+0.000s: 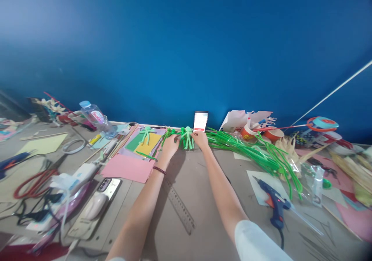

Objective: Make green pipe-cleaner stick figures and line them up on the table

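Observation:
My right hand [200, 140] pinches the edge of a light green pipe-cleaner figure [188, 140], which stands upright near the wall. Right behind and beside it is a darker green pipe-cleaner figure [183, 133]. Just left of these, my left hand [170, 147] has its fingers curled together; what they grip is too small to make out. Another green figure [165, 135] shows partly behind that hand. A pale green figure [146, 135] lies on the stacked coloured papers [128, 167] to the left.
A phone [201, 120] leans on the blue wall. Green pipe cleaners [247, 152] and a glue gun [274, 203] lie to the right. A ruler [180, 206] lies between my forearms. At left are scissors [35, 183], a bottle [97, 117] and another phone [95, 206].

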Demonstrator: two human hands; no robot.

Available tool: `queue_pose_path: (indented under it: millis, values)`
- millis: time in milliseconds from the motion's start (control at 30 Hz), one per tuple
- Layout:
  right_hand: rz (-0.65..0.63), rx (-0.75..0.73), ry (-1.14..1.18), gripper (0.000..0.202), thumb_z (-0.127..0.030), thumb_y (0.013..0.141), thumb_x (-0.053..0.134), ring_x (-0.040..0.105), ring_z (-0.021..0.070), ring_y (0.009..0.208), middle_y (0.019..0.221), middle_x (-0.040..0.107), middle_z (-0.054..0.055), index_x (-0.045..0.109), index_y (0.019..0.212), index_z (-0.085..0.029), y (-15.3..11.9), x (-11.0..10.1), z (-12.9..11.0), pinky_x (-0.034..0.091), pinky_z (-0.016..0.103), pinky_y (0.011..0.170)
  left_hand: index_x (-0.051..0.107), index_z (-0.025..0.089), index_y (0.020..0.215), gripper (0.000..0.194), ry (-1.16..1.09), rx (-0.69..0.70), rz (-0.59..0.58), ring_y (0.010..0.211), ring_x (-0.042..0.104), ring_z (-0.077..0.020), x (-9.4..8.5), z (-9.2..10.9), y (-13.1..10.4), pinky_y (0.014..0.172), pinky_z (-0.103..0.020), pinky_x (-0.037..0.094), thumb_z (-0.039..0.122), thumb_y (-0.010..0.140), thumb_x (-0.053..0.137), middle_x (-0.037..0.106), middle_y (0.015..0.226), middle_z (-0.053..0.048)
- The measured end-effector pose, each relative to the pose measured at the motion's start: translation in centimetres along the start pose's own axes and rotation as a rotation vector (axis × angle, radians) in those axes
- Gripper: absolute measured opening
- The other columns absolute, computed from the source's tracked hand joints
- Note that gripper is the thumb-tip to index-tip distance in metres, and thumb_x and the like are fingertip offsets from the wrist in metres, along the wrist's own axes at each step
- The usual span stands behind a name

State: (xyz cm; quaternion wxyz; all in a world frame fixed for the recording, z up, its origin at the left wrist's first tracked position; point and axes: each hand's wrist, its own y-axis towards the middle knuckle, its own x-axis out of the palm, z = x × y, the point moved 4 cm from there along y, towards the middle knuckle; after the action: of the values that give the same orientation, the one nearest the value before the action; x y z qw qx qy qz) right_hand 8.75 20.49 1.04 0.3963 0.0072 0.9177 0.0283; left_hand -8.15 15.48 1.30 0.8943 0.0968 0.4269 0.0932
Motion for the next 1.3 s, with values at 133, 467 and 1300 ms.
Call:
queue_pose_path:
  millis: [133, 467, 1300]
  values:
    - [0.043, 0.056, -0.061, 0.022, -0.028, 0.084, 0.051, 0.062, 0.0203, 0.083, 0.089, 0.07, 0.009, 0.071, 0.086, -0.02, -0.3, -0.4, 0.2, 0.041, 0.025, 0.066, 0.062, 0.015, 0.107, 0.028, 0.193, 0.054, -0.061, 0.087, 0.065, -0.027, 1.5, 0.6, -0.9, 0.073, -0.033, 0.047, 0.025, 0.083, 0.052, 0.069, 0.096, -0.015]
    - [0.008, 0.081, -0.063, 0.017, -0.031, 0.081, 0.055, 0.063, 0.0224, 0.088, 0.092, 0.069, 0.009, 0.068, 0.086, -0.021, -0.4, -0.3, 0.2, 0.043, 0.028, 0.07, 0.066, 0.017, 0.095, 0.026, 0.005, 0.068, 0.16, 0.09, 0.062, -0.0246, 1.1, 0.9, -0.9, 0.08, -0.033, 0.046, 0.01, 0.075, 0.051, 0.069, 0.097, -0.011]
    - [-0.226, 0.049, 0.809, 0.033, -0.044, 0.065, 0.068, 0.057, 0.0118, 0.06, 0.069, 0.06, -0.001, 0.053, 0.081, -0.02, 0.4, 0.7, -1.1, 0.044, 0.022, 0.05, 0.066, 0.015, 0.091, 0.021, -0.716, -0.196, 0.123, 0.06, 0.064, -0.0147, 0.5, 0.0, 0.1, 0.046, -0.022, 0.045, 0.018, 0.073, 0.055, 0.068, 0.093, -0.009]
